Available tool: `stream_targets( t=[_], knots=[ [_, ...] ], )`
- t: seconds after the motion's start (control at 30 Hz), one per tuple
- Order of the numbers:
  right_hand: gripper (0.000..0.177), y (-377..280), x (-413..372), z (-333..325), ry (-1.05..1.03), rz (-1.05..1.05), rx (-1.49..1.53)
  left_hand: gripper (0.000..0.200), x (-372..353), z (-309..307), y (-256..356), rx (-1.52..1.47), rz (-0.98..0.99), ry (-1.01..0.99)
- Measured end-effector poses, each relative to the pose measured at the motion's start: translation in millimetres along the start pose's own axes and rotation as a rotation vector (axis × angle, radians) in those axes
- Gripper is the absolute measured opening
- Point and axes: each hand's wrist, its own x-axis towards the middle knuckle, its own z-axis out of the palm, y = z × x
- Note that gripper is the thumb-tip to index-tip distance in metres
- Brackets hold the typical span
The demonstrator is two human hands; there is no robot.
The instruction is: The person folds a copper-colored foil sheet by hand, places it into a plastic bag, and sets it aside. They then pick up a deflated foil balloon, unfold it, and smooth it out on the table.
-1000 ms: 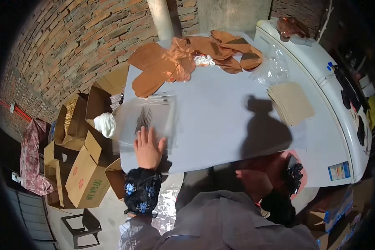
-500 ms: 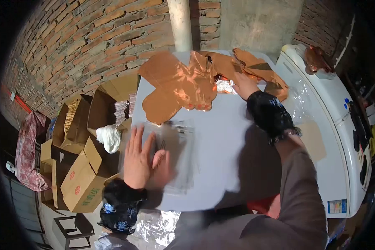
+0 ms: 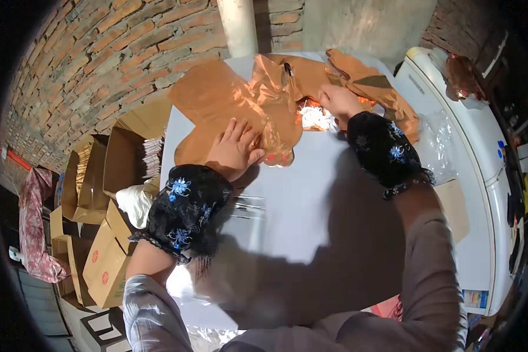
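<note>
On the white-grey tabletop (image 3: 293, 199), my left hand (image 3: 234, 154) lies with fingers spread flat on a shiny copper-orange sheet (image 3: 202, 94) with rounded lobes. My right hand (image 3: 340, 101) is at the back with its fingers curled closed; whatever they may hold is hidden. Just left of it is a bundle of white string (image 3: 315, 118) over orange-red material. Behind and to the right of that hand spread more crumpled copper-orange sheets (image 3: 366, 79). Clear plastic bags (image 3: 249, 206) lie on the table beside my left sleeve cover.
Left of the table stand cardboard boxes (image 3: 107, 255), some with packed sticks or bundles, and a white cloth-like bundle (image 3: 136, 205). A white appliance (image 3: 460, 126) borders the right side, with clear plastic film (image 3: 437, 138) on it. A brick wall (image 3: 111, 64) rises behind.
My left hand has moved up and away from the clear plastic bags onto the copper-orange sheet. My right hand has stayed near the white string, its fingers now more curled.
</note>
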Motion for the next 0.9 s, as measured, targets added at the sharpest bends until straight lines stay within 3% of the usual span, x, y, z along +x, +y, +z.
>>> stream_targets(
  t=[0.03,0.07,0.17,0.27,0.37,0.47,0.53,0.63,0.77,0.83,0.9],
  knots=[
    [0.026,0.1,-1.3,0.1,0.027,0.0,0.013,0.063,-1.1,5.1,1.6,-0.005,-0.003,0.013],
    [0.026,3.3,1.6,0.7,0.067,-0.126,0.008,0.062,-0.4,8.0,2.4,-0.006,-0.005,0.034],
    [0.027,-2.9,-3.3,15.5,0.368,-0.296,0.039,0.062,2.1,9.1,4.0,-0.032,-0.031,0.031],
    [0.027,-14.1,10.7,6.1,0.057,-0.193,-0.005,0.065,2.4,8.7,7.3,-0.075,-0.08,-0.024],
    [0.026,-26.2,19.7,-4.7,-0.093,0.055,0.064,0.065,2.2,11.4,7.9,-0.038,-0.087,0.003],
    [0.008,-9.7,31.5,6.6,0.213,-0.128,0.04,0.067,0.9,11.5,11.4,-0.027,-0.088,0.016],
    [0.014,1.2,43.2,11.7,0.412,-0.254,0.12,0.068,1.0,9.5,13.9,-0.009,-0.109,0.011],
    [0.012,13.0,59.9,5.3,0.153,0.09,0.252,0.064,0.4,10.7,15.8,-0.129,-0.109,0.114],
    [0.026,20.9,67.9,-0.1,-0.005,0.118,0.597,0.069,6.9,-5.3,23.7,-0.146,-0.206,0.023],
    [0.035,19.0,64.6,-5.4,-0.074,0.092,0.591,0.071,9.6,-8.1,29.5,-0.165,-0.276,-0.027],
    [0.034,22.7,63.2,-2.3,-0.097,0.045,0.664,0.073,11.3,10.8,31.3,-0.002,-0.212,0.166]
  ],
)
